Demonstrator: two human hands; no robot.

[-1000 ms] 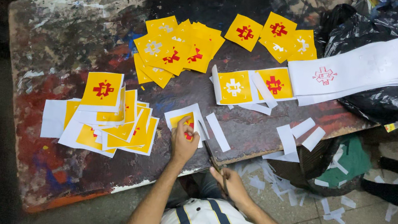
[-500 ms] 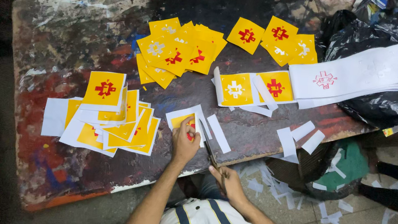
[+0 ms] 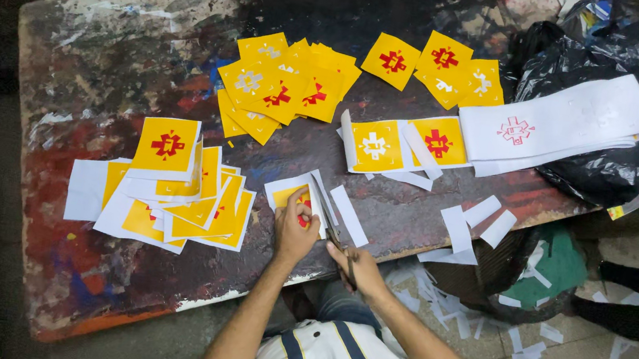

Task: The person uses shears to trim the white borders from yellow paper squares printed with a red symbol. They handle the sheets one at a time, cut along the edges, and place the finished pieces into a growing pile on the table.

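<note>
— Well, how does the yellow sticker sheet point(image 3: 294, 197) handle?

— It looks thin, light and floppy, easy to crease or tear. It lies flat near the front edge of the paint-stained tabletop point(image 3: 107, 56), just right of the stack of trimmed yellow squares point(image 3: 171, 194). The left hand point(image 3: 295, 232) presses it down with fingers bent on top; holding it flat near the edge being cut seems the safest grip.

— And the right hand point(image 3: 354, 263)?

— It is closed around a dark blade point(image 3: 340, 247) beside the sheet.

— Anything different from half a second ago?

— Hardly; both hands stay put, the sheet unmoved.
</note>
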